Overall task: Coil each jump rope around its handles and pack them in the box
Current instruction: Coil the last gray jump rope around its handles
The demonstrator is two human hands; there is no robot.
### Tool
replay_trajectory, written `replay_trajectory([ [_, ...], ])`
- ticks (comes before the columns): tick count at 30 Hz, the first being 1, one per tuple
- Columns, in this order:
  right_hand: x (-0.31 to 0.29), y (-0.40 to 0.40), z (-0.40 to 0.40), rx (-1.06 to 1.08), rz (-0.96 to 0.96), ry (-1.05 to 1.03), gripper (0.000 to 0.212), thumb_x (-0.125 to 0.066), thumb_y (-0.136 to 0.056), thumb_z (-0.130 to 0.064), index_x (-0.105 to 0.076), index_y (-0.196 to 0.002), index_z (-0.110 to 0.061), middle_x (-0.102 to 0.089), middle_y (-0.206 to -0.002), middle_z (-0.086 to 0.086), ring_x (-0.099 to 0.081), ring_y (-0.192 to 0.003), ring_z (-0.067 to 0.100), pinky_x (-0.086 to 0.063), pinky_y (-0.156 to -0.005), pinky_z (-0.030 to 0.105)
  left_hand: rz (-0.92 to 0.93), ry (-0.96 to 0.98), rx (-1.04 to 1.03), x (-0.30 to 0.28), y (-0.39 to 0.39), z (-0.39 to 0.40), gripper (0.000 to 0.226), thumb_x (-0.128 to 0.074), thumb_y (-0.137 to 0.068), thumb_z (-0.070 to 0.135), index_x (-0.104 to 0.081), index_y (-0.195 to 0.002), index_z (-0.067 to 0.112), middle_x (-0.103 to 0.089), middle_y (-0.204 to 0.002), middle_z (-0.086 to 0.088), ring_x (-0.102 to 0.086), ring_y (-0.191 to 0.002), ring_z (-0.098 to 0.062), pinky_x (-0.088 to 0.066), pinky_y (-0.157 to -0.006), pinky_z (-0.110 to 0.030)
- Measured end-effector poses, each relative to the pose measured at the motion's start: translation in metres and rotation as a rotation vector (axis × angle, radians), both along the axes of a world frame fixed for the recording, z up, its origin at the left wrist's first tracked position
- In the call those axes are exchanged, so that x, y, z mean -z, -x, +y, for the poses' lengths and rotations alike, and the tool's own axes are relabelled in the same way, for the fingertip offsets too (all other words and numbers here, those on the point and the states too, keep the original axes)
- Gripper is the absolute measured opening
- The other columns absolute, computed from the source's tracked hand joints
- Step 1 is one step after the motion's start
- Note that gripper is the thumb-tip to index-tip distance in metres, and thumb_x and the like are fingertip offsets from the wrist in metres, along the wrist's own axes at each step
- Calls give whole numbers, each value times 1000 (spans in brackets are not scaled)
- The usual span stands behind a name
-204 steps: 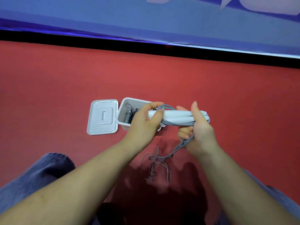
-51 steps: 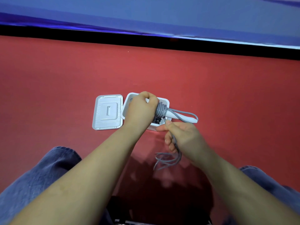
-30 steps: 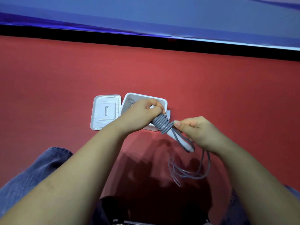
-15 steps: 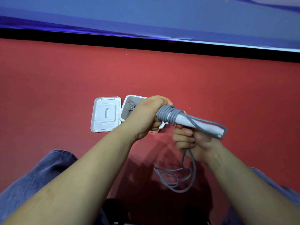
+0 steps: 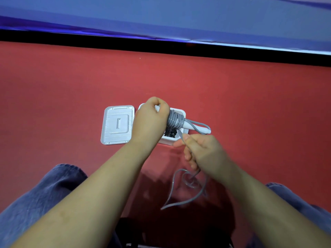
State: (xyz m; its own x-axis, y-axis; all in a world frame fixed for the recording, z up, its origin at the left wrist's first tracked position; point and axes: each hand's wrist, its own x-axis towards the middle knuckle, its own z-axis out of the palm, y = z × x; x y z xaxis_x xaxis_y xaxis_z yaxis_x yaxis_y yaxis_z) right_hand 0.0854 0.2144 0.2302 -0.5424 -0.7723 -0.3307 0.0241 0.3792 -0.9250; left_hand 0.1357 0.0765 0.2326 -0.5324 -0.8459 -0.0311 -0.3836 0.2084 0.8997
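Note:
My left hand [image 5: 150,120] grips one end of the white jump rope handles [image 5: 195,127], held above the white box [image 5: 181,111]. Several turns of grey rope [image 5: 175,119] are wound tight around the handles next to that hand. My right hand [image 5: 204,152] pinches the loose grey rope below the handles. The rest of the rope hangs from it in slack loops [image 5: 188,187] over the red floor. A dark coiled item [image 5: 170,133] lies inside the box, mostly hidden by my left hand.
The box's white lid [image 5: 117,124] lies flat on the red floor [image 5: 250,104] just left of the box. My knees in blue jeans [image 5: 44,194] frame the bottom corners. A black strip and blue wall [image 5: 161,18] run along the far edge.
The handles swung back level over the box. My right hand came from under the handles to pinch the rope in front, and the hanging loops grew shorter as more turns went on.

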Motion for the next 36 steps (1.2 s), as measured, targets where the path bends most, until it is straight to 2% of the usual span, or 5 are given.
replay_trajectory([
  [9, -1, 35, 16, 66, 731, 45, 12, -76, -73, -13, -75, -79, -24, -64, -70, -13, -58, -67, 6, -45, -66, 22, -239, 37, 127, -1, -1, -1, 17, -46, -89, 24, -58, -79, 17, -51, -59, -1, -44, -54, -20, -34, -53, -29],
  [19, 0, 44, 23, -88, 657, -82, 16, -65, -83, -37, -75, -84, -25, -69, -71, -4, -60, -67, 12, -47, -66, 34, -132, -227, 411, -11, -7, -7, 24, -48, -90, 14, -59, -69, 18, -45, -43, 14, -34, -30, 0, -25, -34, -13],
  [23, -7, 46, 20, -155, 341, -91, 35, -61, -87, -30, -67, -69, 0, -39, -54, 3, -32, -52, 11, -26, -51, 28, -45, -267, 472, -15, -9, -6, 26, -47, -92, 11, -59, -70, 19, -51, -51, 14, -36, -34, 1, -27, -36, -12],
  [33, 2, 41, 14, -75, -998, 207, 30, -53, -85, -31, -58, -69, -6, -51, -49, 2, -38, -38, 7, -36, -39, 16, 239, -556, 412, -24, -3, 7, 34, -39, -93, 6, -53, -64, 16, -34, -43, 7, -23, -33, -6, -20, -38, -10],
  [36, 6, 30, 8, -25, -1126, 376, 32, -42, -92, -16, -63, -70, -6, -52, -49, -1, -27, -41, 6, -30, -40, 16, 280, -574, 289, -22, 1, 15, 32, -40, -93, 7, -52, -64, 16, -34, -44, 7, -22, -35, -6, -19, -37, -11],
])
